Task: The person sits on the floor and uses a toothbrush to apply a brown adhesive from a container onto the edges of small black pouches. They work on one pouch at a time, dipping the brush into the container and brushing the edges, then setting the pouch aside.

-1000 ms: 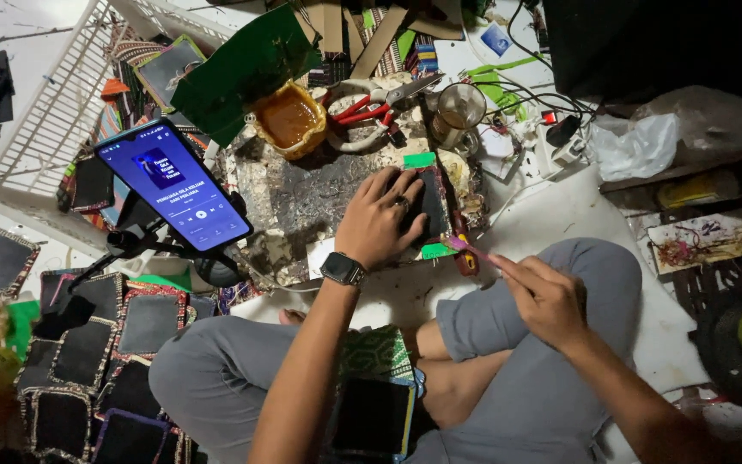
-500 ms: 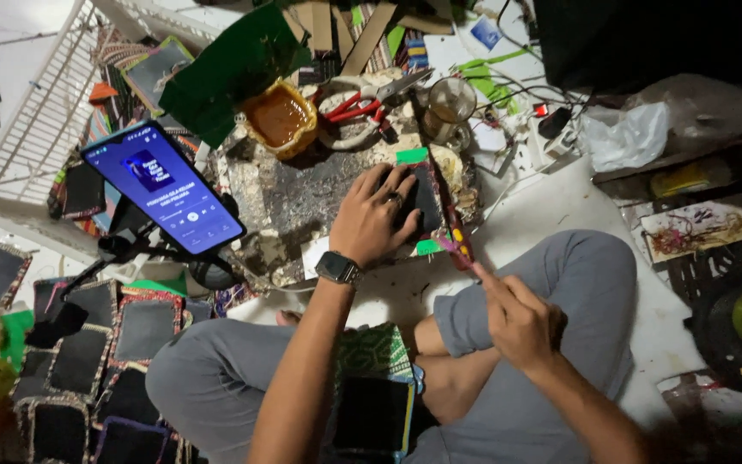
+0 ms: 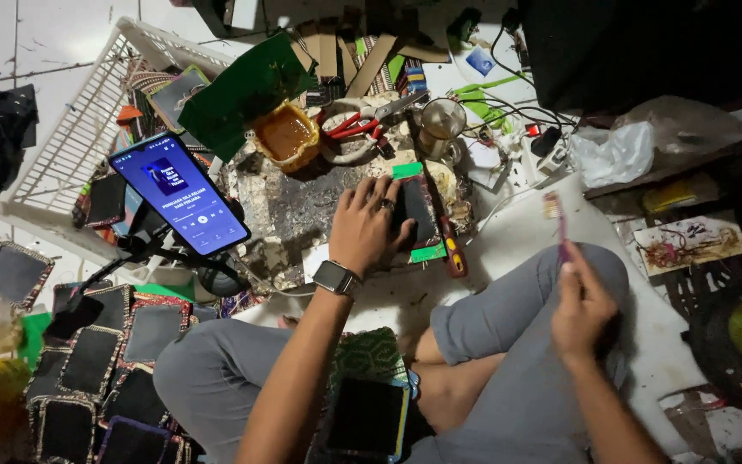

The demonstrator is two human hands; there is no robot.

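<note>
The left hand (image 3: 369,225) pressed flat on a dark pouch (image 3: 416,210) on the stained board (image 3: 294,206). The right hand's (image 3: 581,305) fingers pinched a brush (image 3: 555,215) above the knee; a phone (image 3: 179,195), glue bowl (image 3: 285,136) and scissors (image 3: 362,120) crowded nearby.

Left hand (image 3: 369,225) presses dark pouch (image 3: 417,210); right hand (image 3: 584,302) holds brush (image 3: 555,215).

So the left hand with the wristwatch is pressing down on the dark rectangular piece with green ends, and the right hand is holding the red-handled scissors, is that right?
Not quite. In the head view the right hand holds a small brush with a pink handle, not scissors; the red-handled scissors lie untouched further back. The left hand does press on the dark rectangular piece with green ends.
</note>
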